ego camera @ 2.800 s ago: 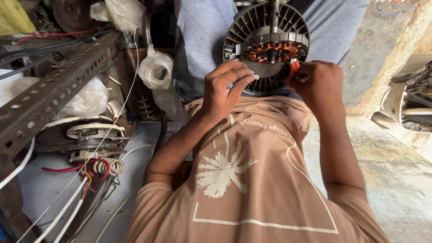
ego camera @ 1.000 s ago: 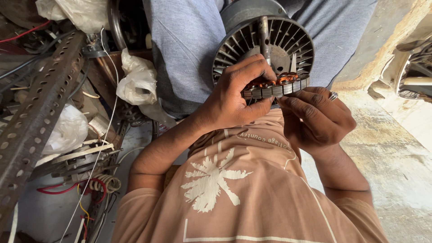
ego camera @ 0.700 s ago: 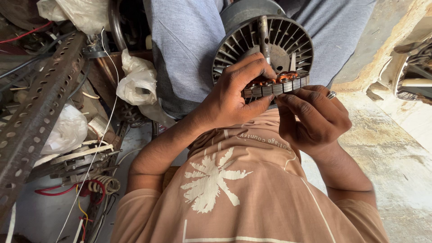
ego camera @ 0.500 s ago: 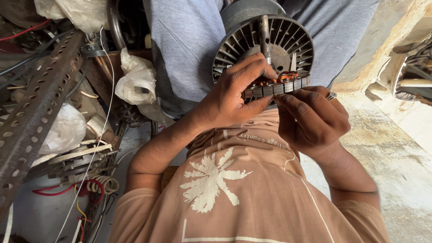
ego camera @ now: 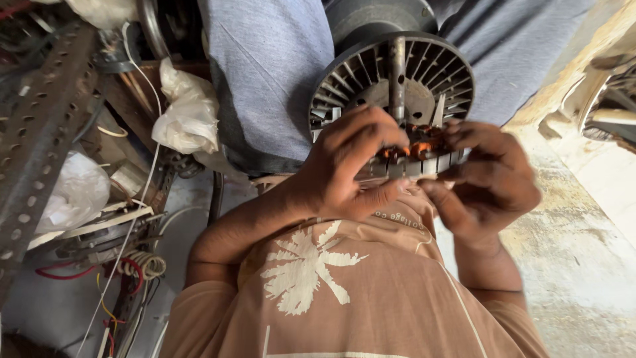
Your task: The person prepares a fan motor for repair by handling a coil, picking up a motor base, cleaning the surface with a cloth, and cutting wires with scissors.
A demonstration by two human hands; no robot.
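Observation:
A round fan motor with grey radial fins and an upright steel shaft rests against grey trousers on my lap. Orange copper windings show at its lower rim. My left hand grips that rim from the left, thumb underneath and fingers curled over the windings. My right hand holds the rim from the right, its fingertips on the slotted edge next to the windings. Both hands hide much of the core. My brown shirt with a white palm print fills the bottom.
A perforated metal angle bar runs along the left. Beside it lie white plastic bags, a coil with red and white wires and other motor parts. Stained concrete floor lies right, with pale fan parts at the far right.
Earlier the motor was held up by its sides with the windings open to view; now both hands are closed over its lower rim. In the last second only the fingers shift slightly.

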